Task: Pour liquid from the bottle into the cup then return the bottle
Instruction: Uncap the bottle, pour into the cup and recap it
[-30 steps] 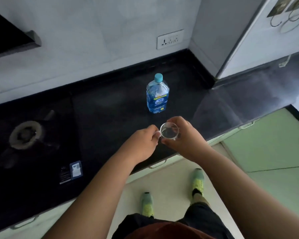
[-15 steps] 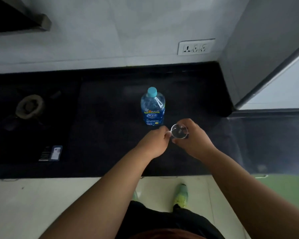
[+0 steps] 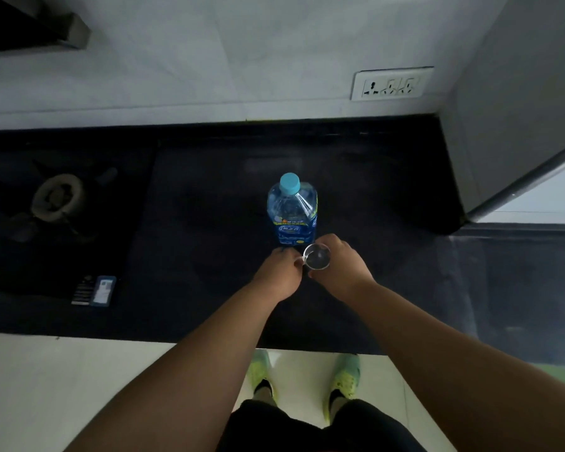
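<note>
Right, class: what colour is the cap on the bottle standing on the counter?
Light blue, a turquoise shade. The cap shows best in the head view.

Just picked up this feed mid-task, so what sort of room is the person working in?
Most likely a home kitchen. A gas burner sits in the dark countertop, and a wall socket is set in the tiled wall behind. Both hands hold a glass cup near a capped water bottle.
</note>
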The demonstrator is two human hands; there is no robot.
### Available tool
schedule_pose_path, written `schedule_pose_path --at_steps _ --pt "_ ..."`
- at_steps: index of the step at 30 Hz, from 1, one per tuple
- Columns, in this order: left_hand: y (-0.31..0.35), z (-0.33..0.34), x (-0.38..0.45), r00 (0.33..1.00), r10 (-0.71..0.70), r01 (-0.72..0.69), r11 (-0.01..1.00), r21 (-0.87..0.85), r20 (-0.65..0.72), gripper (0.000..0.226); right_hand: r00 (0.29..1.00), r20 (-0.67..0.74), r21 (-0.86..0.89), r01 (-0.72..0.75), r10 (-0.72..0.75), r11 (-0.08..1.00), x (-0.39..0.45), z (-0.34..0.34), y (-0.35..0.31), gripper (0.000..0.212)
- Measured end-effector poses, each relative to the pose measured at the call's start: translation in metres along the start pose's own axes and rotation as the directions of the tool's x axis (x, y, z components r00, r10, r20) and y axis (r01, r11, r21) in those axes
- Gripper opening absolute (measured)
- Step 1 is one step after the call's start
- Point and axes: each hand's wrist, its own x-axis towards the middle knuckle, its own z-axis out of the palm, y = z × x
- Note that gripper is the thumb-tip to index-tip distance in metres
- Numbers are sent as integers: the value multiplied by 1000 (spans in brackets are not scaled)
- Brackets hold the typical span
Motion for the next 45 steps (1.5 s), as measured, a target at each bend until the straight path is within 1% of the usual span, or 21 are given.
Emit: schedule_pose_path --at_steps 3,8,10,12,13,16,18,20,22,23,25,28,30,32,35,36,38,39,40,42,45 --pt "-7 -7 2 999 -40 39 998 -56 -27 16 1000 21 -9 -12 12 1000 5 7 -7 55" --pt "-18 -9 1 998 -66 66 992 -104 3 22 998 51 -14 -48 49 999 5 14 -7 56" --pt "-22 -10 1 997 -71 74 989 -131 23 27 997 69 -9 -44 45 999 2 10 -7 64" --pt "-27 -15 2 996 -86 92 975 -202 39 44 995 85 -5 -51 51 999 -2 1 -10 75" --pt "-29 -21 2 995 -96 98 961 -260 21 56 997 57 3 -59 59 998 -3 -7 -12 76" --pt "-26 -49 4 982 -95 27 924 -382 -160 95 988 -147 103 -30 45 994 -7 -38 -30 59" --pt "-18 -72 8 974 -30 -48 942 -333 -225 115 968 -250 140 55 -18 989 -7 -57 -51 50" --pt "-6 -87 14 978 88 -138 954 -267 -189 125 951 -286 117 153 -114 981 -5 -68 -76 49" --pt "6 -94 19 972 181 -216 940 -266 -151 121 942 -276 73 218 -191 973 -4 -71 -98 49" --pt "9 -94 22 965 211 -248 925 -288 -156 111 942 -263 52 230 -209 972 -4 -70 -105 49" --pt "12 -89 26 949 231 -292 903 -315 -215 86 940 -250 -18 235 -232 972 -3 -66 -115 47" --pt "12 -84 25 917 245 -328 912 -246 -314 69 942 -260 -77 197 -211 977 -5 -64 -123 43" --pt "10 -84 18 891 254 -365 895 -258 -377 61 931 -274 -95 221 -239 971 -9 -71 -128 41" --pt "13 -92 6 847 267 -422 863 -277 -459 61 914 -295 -116 256 -280 960 -19 -85 -138 38" --pt "25 -113 -22 746 343 -534 820 -206 -572 62 894 -319 -172 272 -315 947 -48 -116 -167 27" --pt "31 -121 -35 708 355 -549 820 -160 -610 66 884 -336 -228 257 -324 939 -58 -126 -179 25" --pt "43 -135 -61 603 377 -578 814 -59 -703 79 863 -403 -334 172 -306 927 -73 -147 -203 27" --pt "49 -141 -73 548 392 -595 804 -15 -739 84 854 -437 -353 125 -281 927 -79 -157 -214 28" --pt "54 -147 -84 512 403 -607 795 13 -759 87 847 -465 -362 85 -259 928 -84 -166 -224 31" --pt "66 -161 -103 498 392 -609 793 11 -774 87 838 -492 -398 25 -237 917 -95 -184 -240 44" --pt "80 -185 -126 520 378 -584 812 5 -766 87 807 -521 -472 -2 -277 882 -117 -205 -256 61"
